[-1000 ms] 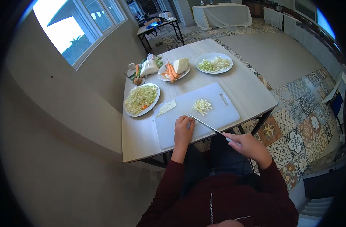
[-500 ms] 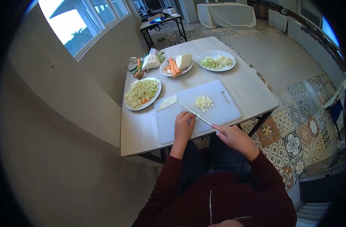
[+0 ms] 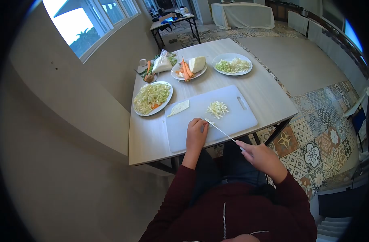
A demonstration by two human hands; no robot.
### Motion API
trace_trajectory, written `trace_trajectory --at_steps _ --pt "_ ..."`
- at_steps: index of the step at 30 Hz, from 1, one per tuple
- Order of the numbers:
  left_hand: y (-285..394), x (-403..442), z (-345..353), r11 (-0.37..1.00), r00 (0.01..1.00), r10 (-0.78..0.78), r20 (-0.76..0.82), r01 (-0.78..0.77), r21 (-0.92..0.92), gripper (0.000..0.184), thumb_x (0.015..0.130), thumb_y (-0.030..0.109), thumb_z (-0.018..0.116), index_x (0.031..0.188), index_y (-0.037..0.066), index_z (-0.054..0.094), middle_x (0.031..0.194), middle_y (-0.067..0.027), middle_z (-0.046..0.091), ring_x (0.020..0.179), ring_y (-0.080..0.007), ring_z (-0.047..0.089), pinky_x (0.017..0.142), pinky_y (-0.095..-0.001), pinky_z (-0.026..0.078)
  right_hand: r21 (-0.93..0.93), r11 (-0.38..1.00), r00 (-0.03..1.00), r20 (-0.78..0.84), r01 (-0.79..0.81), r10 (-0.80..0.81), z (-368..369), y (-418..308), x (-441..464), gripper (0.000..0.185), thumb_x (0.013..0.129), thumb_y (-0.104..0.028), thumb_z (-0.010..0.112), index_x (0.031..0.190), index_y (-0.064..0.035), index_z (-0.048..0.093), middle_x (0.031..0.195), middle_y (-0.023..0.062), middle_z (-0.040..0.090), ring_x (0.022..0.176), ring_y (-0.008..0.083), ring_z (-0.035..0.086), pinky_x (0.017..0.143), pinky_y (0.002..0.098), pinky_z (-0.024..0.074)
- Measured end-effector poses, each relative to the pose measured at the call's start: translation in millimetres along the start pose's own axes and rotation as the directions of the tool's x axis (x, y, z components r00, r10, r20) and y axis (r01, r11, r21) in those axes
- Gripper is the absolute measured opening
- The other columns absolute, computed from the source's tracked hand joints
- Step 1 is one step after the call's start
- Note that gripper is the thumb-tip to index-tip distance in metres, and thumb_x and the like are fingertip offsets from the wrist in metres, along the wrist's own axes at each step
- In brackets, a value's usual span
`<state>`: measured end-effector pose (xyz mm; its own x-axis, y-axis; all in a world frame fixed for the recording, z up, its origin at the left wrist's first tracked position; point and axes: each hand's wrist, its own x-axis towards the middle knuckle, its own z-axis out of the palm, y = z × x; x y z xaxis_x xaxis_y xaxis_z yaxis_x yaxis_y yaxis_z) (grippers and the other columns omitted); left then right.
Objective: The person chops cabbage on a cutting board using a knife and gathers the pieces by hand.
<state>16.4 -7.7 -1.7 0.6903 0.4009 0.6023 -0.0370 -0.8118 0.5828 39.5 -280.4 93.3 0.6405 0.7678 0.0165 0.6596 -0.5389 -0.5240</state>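
My right hand [image 3: 259, 155] is closed around the handle of a knife [image 3: 222, 132]. Its blade slants up and left, with the tip beside the fingers of my left hand [image 3: 197, 132]. Those fingers are curled down on the white cutting board [image 3: 180, 137], over a small pale piece of vegetable [image 3: 210, 122] that they mostly hide. A heap of pale cut strips [image 3: 217, 109] lies farther up the board. To its left rests a flat pale slice [image 3: 179, 107].
Left of the board is a plate of shredded vegetables [image 3: 153, 99]. Behind stand a plate with carrots [image 3: 186, 70] and a pale vegetable block [image 3: 197, 64], and a plate of shredded cabbage [image 3: 233, 65]. A white bag [image 3: 162, 64] sits at the back left.
My right hand has drawn the knife back toward the lower right, so its tip is now by my left fingertips. My left hand stays in nearly the same place.
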Motion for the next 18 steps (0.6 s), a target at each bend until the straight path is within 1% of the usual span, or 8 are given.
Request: trace_trajectory --at_steps 3,6,9,12,18 --pt "1.5 0.0 -0.5 1.000 1.000 -0.001 -0.002 0.001 0.000 0.008 0.083 0.007 0.073 0.087 0.001 0.070 0.092 -0.0129 0.067 0.088 -0.0319 0.065 0.080 -0.0393 0.052 -0.045 0.998 0.999 0.020 -0.037 0.038 -10.0 -2.3 -16.0 0.042 0.094 -0.021 0.060 0.136 -0.0218 0.058 0.076 0.0198 0.066 0.070 0.0397 0.065 0.065 0.0463 0.0524" --pt "2.8 0.3 -1.4 1.000 1.000 -0.008 0.006 0.008 0.004 0.008 0.083 0.008 0.073 0.087 0.002 0.070 0.092 -0.0128 0.067 0.088 -0.0316 0.065 0.080 -0.0394 0.052 -0.049 0.998 0.999 0.032 -0.035 0.036 -19.6 -5.4 -25.0 0.037 0.095 -0.023 0.059 0.133 -0.0221 0.061 0.078 0.0200 0.068 0.072 0.0392 0.067 0.066 0.0487 0.0543" --pt "3.7 0.8 -2.6 1.000 1.000 -0.013 0.022 0.013 -0.001 0.008 0.083 0.008 0.073 0.087 0.002 0.070 0.092 -0.0128 0.067 0.089 -0.0314 0.065 0.080 -0.0393 0.052 -0.036 0.999 1.000 -0.005 -0.031 0.031 -13.5 -3.6 -22.1 0.037 0.096 -0.024 0.058 0.132 -0.0222 0.062 0.078 0.0199 0.068 0.071 0.0396 0.067 0.065 0.0490 0.0541" --pt "2.9 0.7 -2.1 1.000 1.000 -0.020 0.020 0.020 0.008 0.008 0.083 0.008 0.073 0.087 0.002 0.070 0.092 -0.0128 0.067 0.089 -0.0313 0.065 0.080 -0.0392 0.052 -0.001 0.999 0.999 -0.005 -0.046 0.046 -5.0 -6.2 -8.5 0.036 0.096 -0.024 0.058 0.132 -0.0217 0.062 0.079 0.0199 0.068 0.072 0.0396 0.067 0.066 0.0493 0.0541" --pt "2.3 0.2 -2.3 1.000 1.000 0.013 0.003 -0.013 -0.010 0.008 0.081 0.007 0.071 0.087 0.002 0.070 0.093 -0.0129 0.068 0.090 -0.0316 0.066 0.082 -0.0394 0.052 0.017 1.000 0.998 -0.057 0.025 -0.024 18.0 -0.7 25.2 0.038 0.096 -0.025 0.057 0.134 -0.0212 0.060 0.079 0.0208 0.068 0.075 0.0399 0.067 0.068 0.0495 0.0545"
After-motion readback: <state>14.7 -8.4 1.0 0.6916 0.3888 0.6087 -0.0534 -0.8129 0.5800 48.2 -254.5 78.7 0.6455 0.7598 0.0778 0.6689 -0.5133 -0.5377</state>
